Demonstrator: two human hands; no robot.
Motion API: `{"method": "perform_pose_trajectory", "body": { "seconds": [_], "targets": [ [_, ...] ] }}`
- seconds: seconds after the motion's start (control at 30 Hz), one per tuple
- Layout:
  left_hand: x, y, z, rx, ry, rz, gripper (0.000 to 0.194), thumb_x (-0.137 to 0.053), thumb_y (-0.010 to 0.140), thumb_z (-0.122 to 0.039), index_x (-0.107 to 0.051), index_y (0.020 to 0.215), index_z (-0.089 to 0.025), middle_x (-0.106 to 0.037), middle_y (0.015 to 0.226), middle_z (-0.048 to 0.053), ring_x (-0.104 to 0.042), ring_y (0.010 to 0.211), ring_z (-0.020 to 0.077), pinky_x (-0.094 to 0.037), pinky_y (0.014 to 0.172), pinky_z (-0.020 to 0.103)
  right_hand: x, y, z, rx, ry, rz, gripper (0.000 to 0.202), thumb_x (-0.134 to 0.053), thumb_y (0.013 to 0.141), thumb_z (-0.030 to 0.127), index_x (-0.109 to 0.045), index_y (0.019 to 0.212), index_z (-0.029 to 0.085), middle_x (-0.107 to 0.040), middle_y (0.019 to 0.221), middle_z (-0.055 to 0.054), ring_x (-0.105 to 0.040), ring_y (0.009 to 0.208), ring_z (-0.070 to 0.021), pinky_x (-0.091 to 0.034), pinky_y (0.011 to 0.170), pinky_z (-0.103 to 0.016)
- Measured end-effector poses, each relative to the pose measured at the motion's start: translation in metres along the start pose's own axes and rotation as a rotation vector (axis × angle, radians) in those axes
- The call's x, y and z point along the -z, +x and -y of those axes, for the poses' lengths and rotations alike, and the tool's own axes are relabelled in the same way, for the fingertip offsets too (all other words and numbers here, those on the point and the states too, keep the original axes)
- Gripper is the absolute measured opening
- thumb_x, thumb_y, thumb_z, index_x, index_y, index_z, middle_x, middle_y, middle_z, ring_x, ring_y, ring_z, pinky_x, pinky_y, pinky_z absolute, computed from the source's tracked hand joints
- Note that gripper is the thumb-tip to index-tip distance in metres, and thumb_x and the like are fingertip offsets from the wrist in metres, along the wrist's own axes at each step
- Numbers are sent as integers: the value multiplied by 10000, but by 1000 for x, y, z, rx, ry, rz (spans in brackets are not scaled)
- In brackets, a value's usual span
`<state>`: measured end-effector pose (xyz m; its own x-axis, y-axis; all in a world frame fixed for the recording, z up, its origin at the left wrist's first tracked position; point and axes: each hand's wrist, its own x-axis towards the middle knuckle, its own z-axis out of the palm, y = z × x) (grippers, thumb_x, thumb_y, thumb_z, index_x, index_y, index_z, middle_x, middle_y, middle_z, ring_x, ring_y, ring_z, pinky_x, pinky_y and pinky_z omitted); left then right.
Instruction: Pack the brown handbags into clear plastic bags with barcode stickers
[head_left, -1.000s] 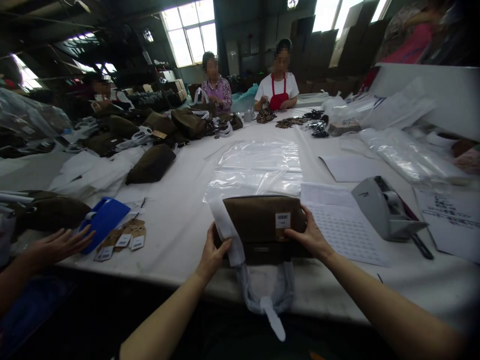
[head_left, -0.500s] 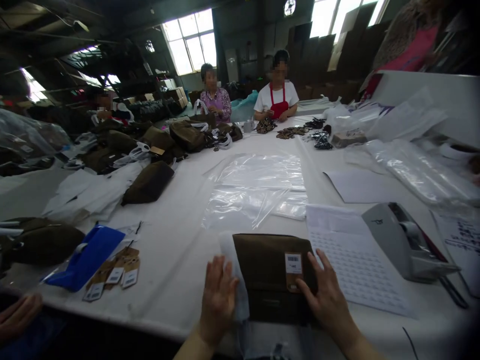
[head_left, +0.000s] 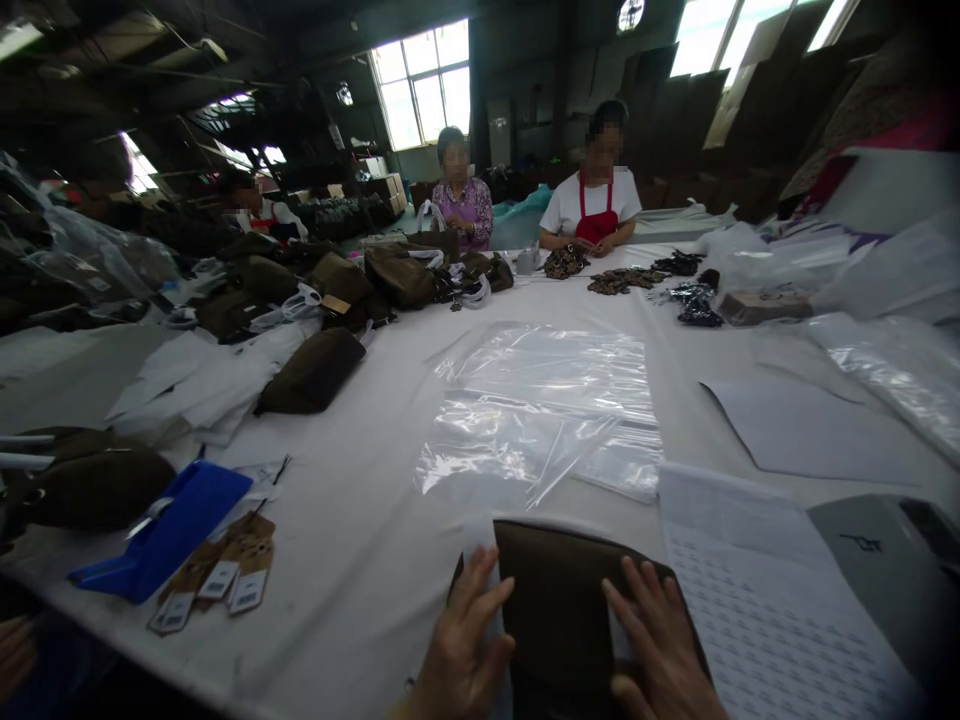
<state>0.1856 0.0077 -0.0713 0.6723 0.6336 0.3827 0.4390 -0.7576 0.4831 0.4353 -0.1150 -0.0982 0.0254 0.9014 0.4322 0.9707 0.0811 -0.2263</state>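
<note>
A dark brown fabric bag (head_left: pixel 559 610) lies on the near edge of the table in front of me. My left hand (head_left: pixel 466 635) rests on its left side, fingers apart over a white wrapped strip (head_left: pixel 480 537) that runs along that side. On the right side my right hand (head_left: pixel 656 630) lies with fingers spread. A white edge (head_left: pixel 621 635) shows beneath its fingers. Neither hand is closed round anything. The bag's lower part is cut off by the frame's bottom edge. Just beyond the bag are flat clear plastic bags (head_left: pixel 536 410).
A printed sheet (head_left: pixel 780 610) and a grey tape dispenser (head_left: pixel 874 565) are at right. To the left lie cardboard tags (head_left: pixel 217 580), a blue tool (head_left: pixel 176 525) and a brown bag (head_left: pixel 311 370). Two people work across the table; another person's hand (head_left: pixel 16 645) shows at lower left.
The bag's visible face no longer shows the cardboard tag; a plain brown face is up. Both hands have moved onto it. The view has shifted, and the bag sits lower in it.
</note>
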Motion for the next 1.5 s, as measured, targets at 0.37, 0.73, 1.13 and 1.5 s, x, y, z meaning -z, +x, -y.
{"method": "perform_pose_trajectory", "body": {
  "seconds": [0.37, 0.73, 1.13, 1.5],
  "targets": [
    [-35, 89, 128, 294, -45, 270, 229, -537, 787, -185, -662, 975, -220, -650, 1051, 50, -568, 1029, 204, -442, 938, 356, -97, 193, -52, 445, 131, 526, 550, -371, 826, 47, -411, 1342, 231, -449, 1368, -69, -403, 1257, -168, -378, 1003, -315],
    [-53, 92, 148, 315, 5, 458, 398, -718, 654, -360, -620, 1013, -220, -581, 1022, 57, -513, 986, 226, -402, 900, 342, -70, 173, -110, 349, -184, 506, 217, -465, 834, 87, -658, 741, 118, -624, 1006, -167, -514, 1080, -290, -332, 949, -464],
    [-3, 172, 151, 255, 231, 395, 209, -445, 880, -256, -646, 847, -205, -666, 824, 55, -605, 809, 201, -422, 735, 289, -10, 188, -135, -74, -249, 655, 232, -438, 807, 43, -627, 813, 179, -681, 769, -57, -638, 718, -203, -373, 594, -269],
    [2, 274, 123, 158, 378, 364, 173, -604, 797, -325, -574, 692, -190, -654, 790, 66, -613, 778, 213, -400, 690, 288, 7, 217, -169, -211, -372, 560, 38, -570, 820, 156, -599, 798, 163, -685, 838, -101, -656, 799, -243, -396, 607, -279]
  ]
}}
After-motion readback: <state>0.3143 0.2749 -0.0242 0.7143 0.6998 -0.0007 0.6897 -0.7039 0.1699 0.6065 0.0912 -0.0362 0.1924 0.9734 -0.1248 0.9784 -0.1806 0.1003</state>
